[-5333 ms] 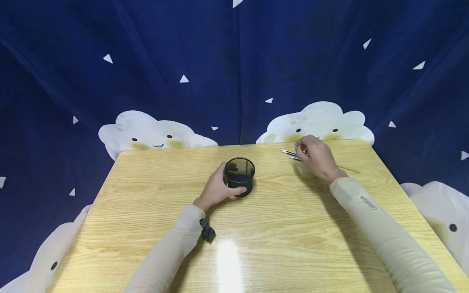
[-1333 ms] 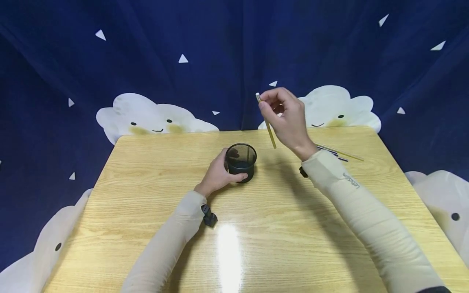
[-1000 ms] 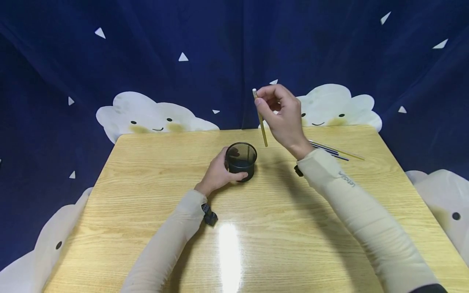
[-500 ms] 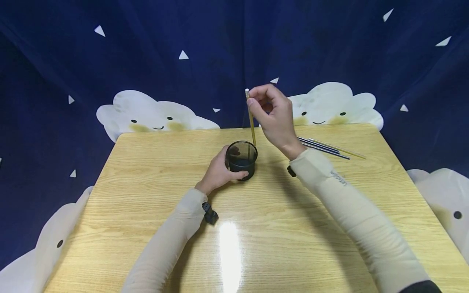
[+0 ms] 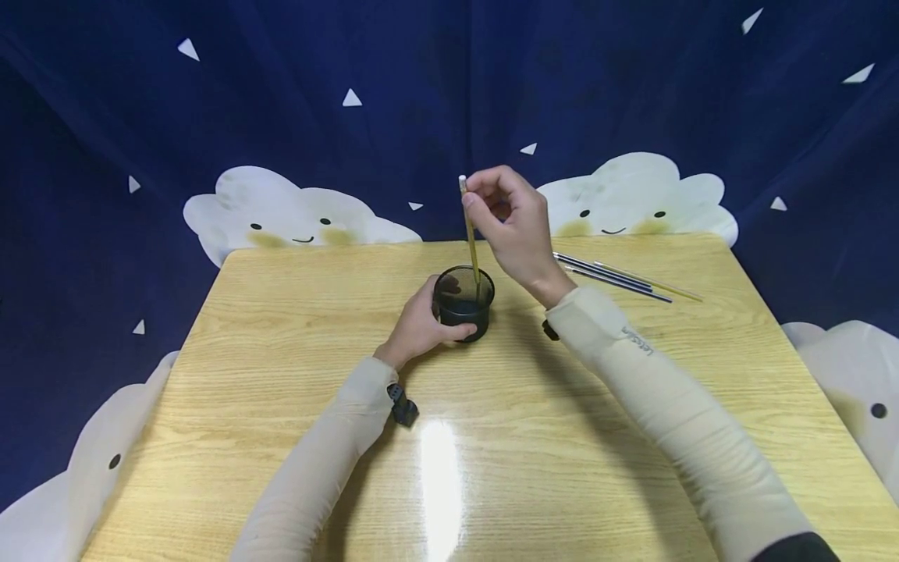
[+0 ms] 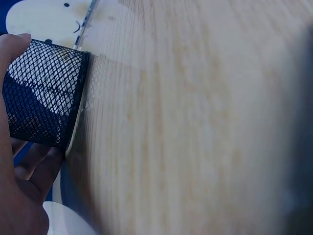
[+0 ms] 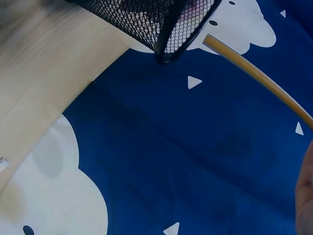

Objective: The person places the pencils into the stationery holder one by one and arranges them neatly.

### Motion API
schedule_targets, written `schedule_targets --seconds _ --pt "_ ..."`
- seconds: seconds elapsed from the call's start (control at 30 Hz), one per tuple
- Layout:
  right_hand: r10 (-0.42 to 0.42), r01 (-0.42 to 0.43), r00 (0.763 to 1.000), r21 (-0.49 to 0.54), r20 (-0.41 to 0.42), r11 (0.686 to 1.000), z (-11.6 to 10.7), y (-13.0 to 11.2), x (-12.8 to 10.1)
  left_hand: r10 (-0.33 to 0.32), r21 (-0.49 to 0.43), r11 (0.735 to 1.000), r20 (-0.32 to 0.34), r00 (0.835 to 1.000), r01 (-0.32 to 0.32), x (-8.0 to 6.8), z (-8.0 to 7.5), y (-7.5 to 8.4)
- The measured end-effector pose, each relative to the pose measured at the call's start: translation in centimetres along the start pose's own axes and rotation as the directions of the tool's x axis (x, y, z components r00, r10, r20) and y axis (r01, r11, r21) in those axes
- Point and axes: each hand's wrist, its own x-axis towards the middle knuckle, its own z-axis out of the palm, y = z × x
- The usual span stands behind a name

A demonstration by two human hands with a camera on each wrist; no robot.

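Pencil tip dipping into the mesh cup

The right hand (image 5: 513, 226) pinches a yellow pencil (image 5: 469, 234) near its eraser end, fingers curled tight round it, shaft close to upright so the lower end drops inside the rim of the black mesh cup (image 5: 462, 303). The left hand (image 5: 417, 332) wraps that cup from its 8 o'clock side, thumb across the front, likely bracing so light a holder against tipping. In the right wrist view the pencil (image 7: 254, 73) slants into the cup's mouth (image 7: 171, 29). On the wooden table (image 5: 281, 375), toward 2 o'clock from the cup, a few more pens and pencils (image 5: 618, 277) lie side by side, near the right forearm. Behind hangs a blue cloud-print backdrop (image 5: 281, 101).
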Motion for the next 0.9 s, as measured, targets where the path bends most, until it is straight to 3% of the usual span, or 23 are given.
schedule_targets --seconds 0.33,0.63,0.9 --pt "0.111 -0.111 0.993 -0.01 0.029 0.994 0.6 0.9 -0.7 -0.006 -0.009 1.0 0.004 1.0 0.006 0.1 0.0 -0.2" --pt "0.157 -0.155 0.986 -0.044 0.064 0.987 1.2 1.8 -1.6 0.009 0.0 1.0 -0.001 1.0 -0.009 0.0 0.0 0.0" --pt "0.209 -0.199 0.971 -0.09 0.114 0.976 1.8 5.6 -2.5 0.012 0.002 1.0 -0.009 1.0 -0.012 0.0 -0.1 -0.2"
